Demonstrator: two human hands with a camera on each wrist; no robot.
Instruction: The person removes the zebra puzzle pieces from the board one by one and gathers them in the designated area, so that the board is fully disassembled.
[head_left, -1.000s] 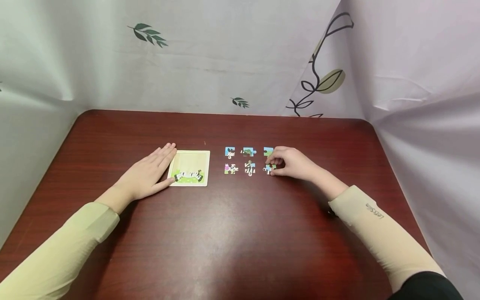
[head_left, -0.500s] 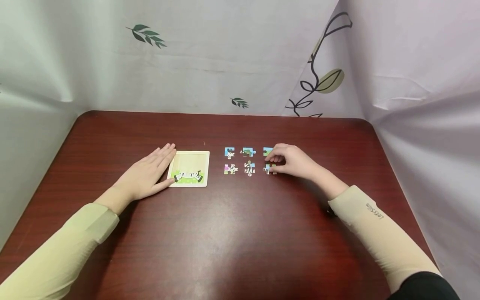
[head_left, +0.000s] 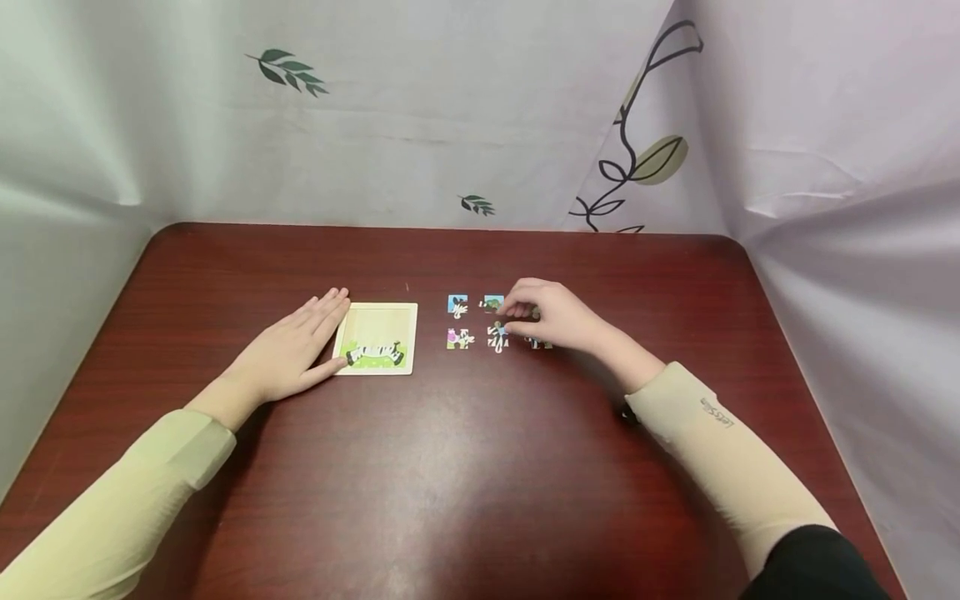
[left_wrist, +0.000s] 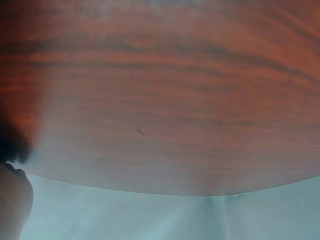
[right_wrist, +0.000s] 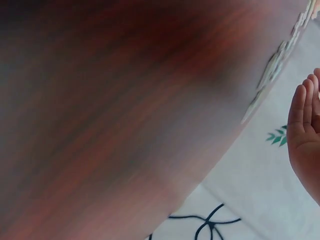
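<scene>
My left hand (head_left: 288,354) lies flat with straight fingers along the left side of a square wooden puzzle tray (head_left: 414,337), its thumb at the tray's lower left edge. Part of a zebra picture on green (head_left: 377,355) fills the tray's bottom. Right of it, loose jigsaw pieces lie in two rows. My right hand (head_left: 558,315) hovers over them, fingers bent and thumb apart from them, holding nothing. Its fingertips are right by the upper middle piece (head_left: 492,302) and its thumb by the lower middle piece (head_left: 497,337). The hand partly covers the lower right piece (head_left: 538,342).
Two more pieces, a blue-topped one (head_left: 457,305) and one with pink (head_left: 458,338), lie nearest the tray. All rest on a dark red wooden table (head_left: 420,483). A white curtain with leaf prints (head_left: 390,125) hangs behind the table's far edge.
My right hand has shifted left from the right-hand pieces to the middle ones, leaving the pieces in place. The left hand stays by the tray.
</scene>
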